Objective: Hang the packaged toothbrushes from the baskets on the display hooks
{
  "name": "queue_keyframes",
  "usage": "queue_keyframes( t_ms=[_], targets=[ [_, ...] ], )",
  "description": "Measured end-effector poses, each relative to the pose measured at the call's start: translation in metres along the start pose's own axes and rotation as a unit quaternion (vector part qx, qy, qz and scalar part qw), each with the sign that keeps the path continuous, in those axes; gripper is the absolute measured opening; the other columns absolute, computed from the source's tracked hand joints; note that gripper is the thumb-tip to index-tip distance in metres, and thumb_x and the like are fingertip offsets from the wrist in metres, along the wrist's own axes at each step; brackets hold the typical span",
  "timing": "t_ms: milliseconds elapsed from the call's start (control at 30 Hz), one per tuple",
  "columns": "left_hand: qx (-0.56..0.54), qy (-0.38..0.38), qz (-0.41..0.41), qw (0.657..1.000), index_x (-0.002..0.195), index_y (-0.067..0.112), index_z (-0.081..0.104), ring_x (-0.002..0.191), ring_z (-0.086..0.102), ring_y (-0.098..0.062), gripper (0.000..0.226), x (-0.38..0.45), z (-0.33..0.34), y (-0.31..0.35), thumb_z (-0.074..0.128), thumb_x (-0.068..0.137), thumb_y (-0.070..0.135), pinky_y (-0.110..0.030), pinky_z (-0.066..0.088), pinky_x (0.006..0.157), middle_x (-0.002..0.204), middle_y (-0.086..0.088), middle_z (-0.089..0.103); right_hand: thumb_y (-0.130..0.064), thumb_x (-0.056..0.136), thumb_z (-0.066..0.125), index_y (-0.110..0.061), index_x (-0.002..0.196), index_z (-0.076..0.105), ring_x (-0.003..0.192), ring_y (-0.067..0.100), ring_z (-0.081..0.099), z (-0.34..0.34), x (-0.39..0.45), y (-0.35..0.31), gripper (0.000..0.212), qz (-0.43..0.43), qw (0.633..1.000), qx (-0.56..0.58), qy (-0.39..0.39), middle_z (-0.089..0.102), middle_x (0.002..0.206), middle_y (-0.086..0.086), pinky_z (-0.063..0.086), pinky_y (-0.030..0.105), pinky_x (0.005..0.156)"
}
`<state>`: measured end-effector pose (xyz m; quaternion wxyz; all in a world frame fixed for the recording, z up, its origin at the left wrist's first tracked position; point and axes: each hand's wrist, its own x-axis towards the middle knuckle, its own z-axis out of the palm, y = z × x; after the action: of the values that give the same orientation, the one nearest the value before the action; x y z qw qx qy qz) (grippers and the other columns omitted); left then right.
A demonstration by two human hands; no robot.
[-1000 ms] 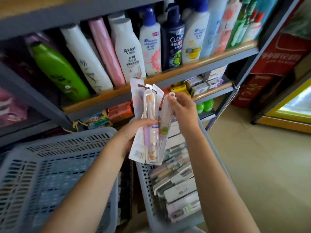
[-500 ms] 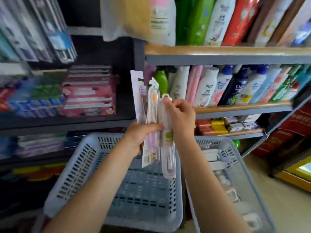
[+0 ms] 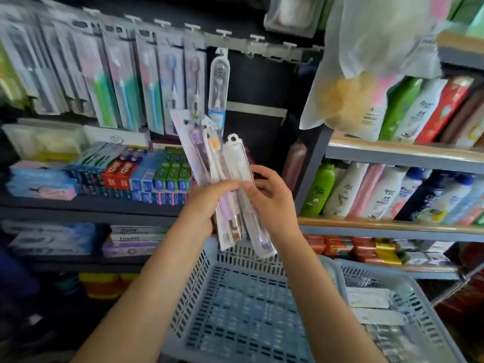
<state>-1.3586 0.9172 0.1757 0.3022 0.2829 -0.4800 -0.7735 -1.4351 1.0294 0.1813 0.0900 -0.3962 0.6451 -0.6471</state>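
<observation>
My left hand (image 3: 207, 205) grips a fanned bundle of packaged toothbrushes (image 3: 209, 163) at frame centre, fingers curled round the lower halves so the hang-holes stand free at the top. My right hand (image 3: 272, 197) pinches the clear toothbrush case (image 3: 243, 184) on the right of that fan, evidently to separate it for hanging; its loop points upward, ready for a hook. Directly above, one similar case (image 3: 219, 87) hangs on the display hooks (image 3: 259, 45), beside carded brushes filling the upper left; the hooks right of it are bare, hence the likely destination. Below, the near basket (image 3: 235, 310) appears emptied; the second basket (image 3: 408, 292) at lower right holds further packages, so stock remains.
</observation>
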Motion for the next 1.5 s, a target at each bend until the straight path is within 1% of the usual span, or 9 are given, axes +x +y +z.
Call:
queue_keyframes(
  t_ms=[133,267,433,567,667,867,1000,1367,1500],
  targets=[
    [-0.008,0.006,0.031,0.999,0.100,0.010,0.076,0.090,0.074,-0.033,0.027,0.009,-0.007,0.028,0.080,0.074,0.002,-0.051,0.060,0.085,0.093,-0.015,0.077,-0.018,0.102,0.058,-0.038,0.136,0.054,0.066,-0.002,0.053,0.015,0.014,-0.008,0.040,-0.005,0.999,-0.027,-0.030,0.062,0.078,-0.020,0.044,0.010,0.067],
    [0.011,0.002,0.056,0.998,0.093,0.017,0.075,0.085,0.074,-0.027,0.022,0.018,-0.008,0.055,0.081,0.074,0.008,-0.037,0.060,0.071,0.085,-0.006,0.078,-0.014,0.102,0.058,-0.028,0.157,0.034,0.108,-0.003,0.062,0.022,0.029,-0.013,0.061,-0.002,0.996,-0.050,-0.069,0.064,0.132,-0.012,0.049,0.018,0.097],
    [0.021,-0.043,0.058,0.997,0.110,0.022,0.074,0.096,0.074,-0.025,0.034,0.026,-0.009,0.072,0.084,0.077,0.023,-0.044,0.058,0.091,0.099,-0.004,0.079,-0.021,0.105,0.053,-0.023,0.155,0.037,0.123,0.000,0.059,0.030,0.051,-0.028,0.052,-0.032,0.999,-0.026,-0.031,0.060,0.140,-0.009,0.048,0.023,0.103],
    [0.027,-0.033,0.033,0.999,0.112,0.023,0.074,0.099,0.072,-0.028,0.046,0.033,-0.011,0.081,0.084,0.073,0.044,-0.048,0.052,0.101,0.103,-0.006,0.077,-0.023,0.105,0.052,-0.027,0.155,0.035,0.109,-0.004,0.057,0.031,0.083,-0.044,0.053,-0.054,0.997,-0.045,0.024,0.056,0.129,-0.015,0.041,0.018,0.100],
    [0.027,-0.036,0.038,0.998,0.116,0.022,0.073,0.098,0.073,-0.030,0.044,0.040,-0.010,0.086,0.080,0.078,0.044,-0.048,0.054,0.099,0.102,-0.009,0.078,-0.028,0.104,0.053,-0.022,0.158,0.028,0.086,-0.004,0.047,0.027,0.108,-0.057,0.060,-0.047,0.994,-0.078,0.057,0.047,0.114,-0.005,0.038,0.012,0.087],
    [0.029,-0.052,0.037,0.998,0.114,0.015,0.073,0.091,0.074,-0.031,0.039,0.048,-0.004,0.096,0.078,0.083,0.038,-0.039,0.060,0.084,0.098,-0.014,0.077,-0.029,0.104,0.053,-0.022,0.158,0.031,0.108,0.006,0.055,0.026,0.140,-0.073,0.058,-0.004,0.994,-0.080,0.073,0.055,0.135,-0.005,0.041,0.016,0.088],
    [0.024,-0.064,0.020,0.997,0.109,0.015,0.073,0.070,0.071,-0.025,0.034,0.054,-0.004,0.097,0.077,0.083,0.037,-0.032,0.057,0.068,0.082,-0.011,0.075,-0.025,0.105,0.052,-0.018,0.154,0.038,0.081,-0.002,0.054,0.025,0.149,-0.073,0.052,0.015,0.993,-0.085,0.079,0.056,0.102,-0.017,0.045,0.008,0.068],
    [0.022,-0.070,0.021,0.997,0.119,0.014,0.072,0.086,0.073,-0.030,0.045,0.082,-0.010,0.086,0.080,0.080,0.036,-0.043,0.058,0.088,0.098,-0.015,0.076,-0.028,0.103,0.053,-0.021,0.155,0.037,0.091,0.002,0.059,0.026,0.171,-0.066,0.054,0.005,0.989,-0.124,0.081,0.057,0.121,-0.010,0.043,0.006,0.069],
    [0.024,-0.065,0.018,0.997,0.114,0.016,0.072,0.091,0.074,-0.032,0.039,0.086,-0.004,0.090,0.079,0.082,0.036,-0.044,0.059,0.090,0.098,-0.016,0.077,-0.029,0.101,0.053,-0.022,0.150,0.047,0.113,0.020,0.063,0.025,0.177,-0.054,0.049,0.000,0.986,-0.145,0.080,0.065,0.129,0.002,0.050,0.026,0.091]
  ],
)
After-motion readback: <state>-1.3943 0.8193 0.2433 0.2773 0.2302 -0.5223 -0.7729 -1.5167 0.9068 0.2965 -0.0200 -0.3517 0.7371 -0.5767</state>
